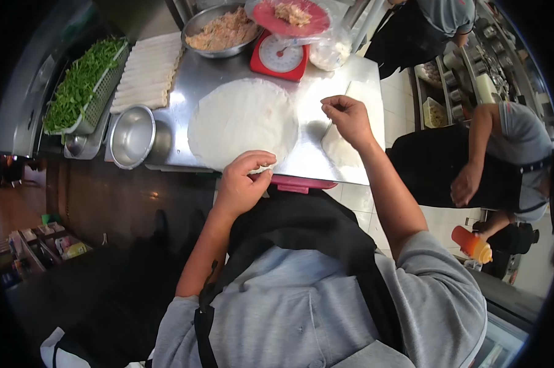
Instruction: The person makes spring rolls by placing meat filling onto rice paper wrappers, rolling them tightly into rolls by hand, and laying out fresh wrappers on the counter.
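Note:
A round white sheet (243,122) lies flat on the steel table. My left hand (243,184) is at the sheet's near edge, its fingers curled and its thumb a little apart, with nothing seen held. Above the table, right of the sheet, my right hand (349,121) has thumb and fingers drawn together; nothing shows in it. More white sheets (341,150) lie beneath and beside that hand, partly hidden by it. Beyond the round sheet stands a red scale (280,56), with a red plate (291,15) of orange-pink filling on top.
At the back is a metal bowl (220,34) of filling. Farther left are white rolls (145,73), a basket of greens (99,92) and an empty steel bowl (132,136). A plastic bag (330,54) sits right of the scale. Co-workers stand at right, one hand holding an orange bottle (471,244).

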`<state>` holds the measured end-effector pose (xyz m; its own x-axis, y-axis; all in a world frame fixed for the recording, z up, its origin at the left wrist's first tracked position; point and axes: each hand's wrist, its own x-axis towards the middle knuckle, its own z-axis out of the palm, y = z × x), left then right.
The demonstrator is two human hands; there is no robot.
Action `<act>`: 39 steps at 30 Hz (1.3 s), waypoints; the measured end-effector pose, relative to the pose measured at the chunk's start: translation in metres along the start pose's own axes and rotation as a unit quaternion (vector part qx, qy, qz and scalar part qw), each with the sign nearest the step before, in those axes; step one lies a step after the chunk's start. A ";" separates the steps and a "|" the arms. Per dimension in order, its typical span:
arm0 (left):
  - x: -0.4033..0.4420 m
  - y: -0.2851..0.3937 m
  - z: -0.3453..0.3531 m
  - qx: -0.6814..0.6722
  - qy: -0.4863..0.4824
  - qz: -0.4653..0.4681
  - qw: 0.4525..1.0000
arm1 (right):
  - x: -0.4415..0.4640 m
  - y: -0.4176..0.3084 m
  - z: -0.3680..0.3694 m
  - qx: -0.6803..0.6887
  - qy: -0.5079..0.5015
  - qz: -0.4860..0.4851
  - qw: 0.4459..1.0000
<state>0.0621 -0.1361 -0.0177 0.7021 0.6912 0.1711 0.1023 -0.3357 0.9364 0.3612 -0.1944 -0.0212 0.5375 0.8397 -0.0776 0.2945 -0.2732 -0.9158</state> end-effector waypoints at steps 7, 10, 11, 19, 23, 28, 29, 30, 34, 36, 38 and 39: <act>-0.044 -0.037 -0.004 -0.113 0.095 -0.086 0.985 | 0.010 -0.016 0.010 -0.079 -0.076 -0.016 0.994; -0.074 -0.056 -0.004 -0.178 0.116 -0.125 0.969 | 0.011 -0.022 0.008 -0.142 -0.068 -0.053 0.986; -0.085 -0.060 -0.006 -0.217 0.126 -0.136 0.958 | 0.013 -0.026 0.005 -0.170 -0.053 -0.085 0.980; -0.090 -0.073 -0.029 -0.274 0.105 -0.183 0.938 | 0.086 -0.093 0.021 0.107 -0.003 0.149 0.983; -0.063 -0.065 -0.047 -0.210 0.052 -0.158 0.963 | 0.114 -0.089 0.033 0.313 -0.041 0.197 0.928; -0.063 -0.070 -0.065 -0.153 0.048 -0.153 0.975 | 0.135 -0.082 0.009 0.353 0.030 0.184 0.917; -0.065 -0.074 -0.067 -0.163 0.058 -0.154 0.973 | 0.137 -0.080 0.001 0.338 0.037 0.171 0.925; -0.069 -0.076 -0.068 -0.173 0.066 -0.157 0.970 | 0.138 -0.082 -0.002 0.332 0.056 0.180 0.924; -0.076 -0.081 -0.068 -0.169 0.060 -0.181 0.967 | 0.138 -0.082 -0.019 0.165 0.108 0.152 0.968; -0.078 -0.080 -0.067 -0.147 0.050 -0.202 0.967 | 0.144 -0.084 -0.031 -0.181 0.210 0.029 0.960; -0.079 -0.080 -0.065 -0.166 0.059 -0.202 0.963 | 0.168 -0.084 -0.051 -0.367 0.274 -0.244 0.855; -0.080 -0.080 -0.063 -0.183 0.066 -0.204 0.959 | 0.188 -0.093 -0.054 -0.378 0.190 -0.229 0.877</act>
<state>-0.0469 -0.1240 -0.0871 0.5579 0.8008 -0.2178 0.0780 0.2107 0.9744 0.4778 -0.0362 0.0704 0.4083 0.7649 0.4982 0.9104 -0.3017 -0.2830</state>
